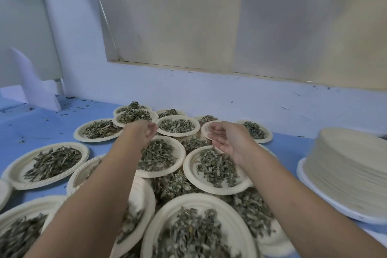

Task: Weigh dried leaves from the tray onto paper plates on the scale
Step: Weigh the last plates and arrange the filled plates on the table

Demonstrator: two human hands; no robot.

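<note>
Several paper plates heaped with dried green leaves crowd the blue table (41, 130), some overlapping. My left hand (144, 132) hovers with relaxed fingers above one filled plate (180, 153) in the middle. Just right of it, my right hand (226, 138) is held palm inward with loosely bent fingers over another filled plate (191, 165). Neither hand holds anything that I can see. A nearer filled plate (163, 216) lies between my forearms. No scale or leaf tray is in view.
A tall stack of empty paper plates (351, 163) stands on a white tray (326, 201) at the right. Loose leaf crumbs dot the table at the far left, near a folded white sheet (35, 86). The wall (209, 94) runs close behind the plates.
</note>
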